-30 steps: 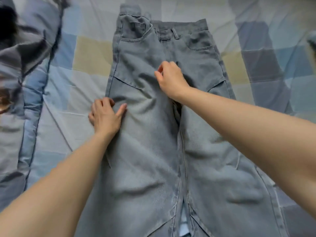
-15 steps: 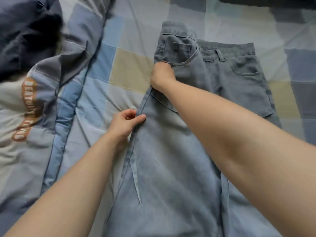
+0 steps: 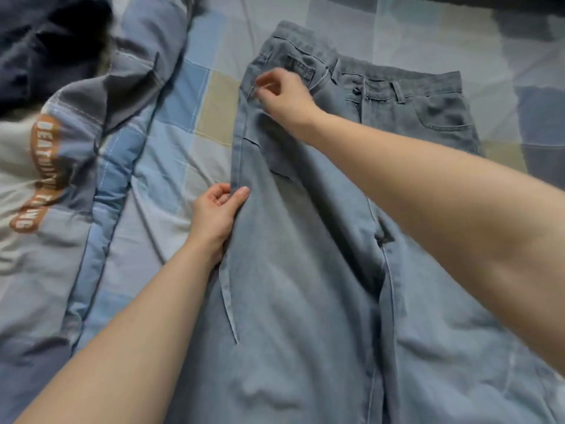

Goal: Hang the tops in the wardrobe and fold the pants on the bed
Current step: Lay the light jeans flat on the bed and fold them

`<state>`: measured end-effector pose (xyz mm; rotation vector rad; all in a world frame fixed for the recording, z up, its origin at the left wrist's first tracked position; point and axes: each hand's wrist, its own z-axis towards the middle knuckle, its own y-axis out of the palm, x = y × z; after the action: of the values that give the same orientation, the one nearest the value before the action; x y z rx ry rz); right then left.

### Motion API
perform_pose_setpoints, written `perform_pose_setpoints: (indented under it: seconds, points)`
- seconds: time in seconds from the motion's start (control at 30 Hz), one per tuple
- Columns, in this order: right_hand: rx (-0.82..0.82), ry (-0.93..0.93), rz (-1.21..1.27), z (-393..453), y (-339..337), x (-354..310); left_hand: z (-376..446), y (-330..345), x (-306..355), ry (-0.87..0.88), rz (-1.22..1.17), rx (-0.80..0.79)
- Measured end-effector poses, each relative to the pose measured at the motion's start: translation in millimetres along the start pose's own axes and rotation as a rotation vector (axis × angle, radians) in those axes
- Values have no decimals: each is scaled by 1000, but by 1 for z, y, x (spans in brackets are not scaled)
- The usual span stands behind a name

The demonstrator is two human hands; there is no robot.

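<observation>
a bed covered in a patchwork sheet (image 3: 195, 96) of blue, grey and tan squares fills your view. light blue jeans (image 3: 305, 286) lie flat on it, waistband away from you, legs running toward you. your left hand (image 3: 217, 212) pinches the jeans' left outer seam between thumb and curled fingers, around thigh level. your right hand (image 3: 286, 93) reaches across and pinches the same edge higher up, just beside the front pocket. at far left a rumpled top (image 3: 46, 154) with orange lettering lies well apart from the jeans.
</observation>
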<state>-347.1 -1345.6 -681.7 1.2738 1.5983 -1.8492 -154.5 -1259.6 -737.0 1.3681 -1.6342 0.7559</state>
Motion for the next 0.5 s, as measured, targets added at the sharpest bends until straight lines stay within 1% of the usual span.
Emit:
perform_pose_setpoints:
  seconds: [0.03, 0.1, 0.13, 0.17, 0.2, 0.23, 0.3, 0.33, 0.37, 0.4, 0.43, 0.5]
  points:
    - [114, -67, 6, -11, -20, 8, -2, 1, 1, -12, 8, -4]
    - [339, -162, -111, -33, -66, 34, -1, 0, 4, -35, 35, -6]
    - [421, -142, -203, -44, -91, 52, -1, -1, 6, -34, 55, 1]
    - [473, -57, -310, -57, -118, 74, -4, 2, 10, -9, 88, 19]
    - [498, 85, -414, -69, -142, 96, -6, 2, 13, 64, 174, 68]
    - [504, 259, -503, -83, -163, 120, -10, 3, 15, 176, 344, 134]
    - [473, 585, -607, -115, -194, 159, -20, -2, 20, 392, 790, 322]
    - [445, 699, -614, -131, -204, 173, -22, -8, 21, 416, 935, 400]
    - [405, 768, -607, -146, -214, 185, -23, -13, 23, 378, 1003, 442]
    - [348, 803, -596, -155, -220, 194, -20, -19, 22, 303, 1036, 463]
    - [310, 808, -569, -164, -226, 200, -16, -20, 21, 242, 1068, 465]
    - [279, 787, -445, -170, -233, 208, -9, -24, 18, 191, 1147, 449]
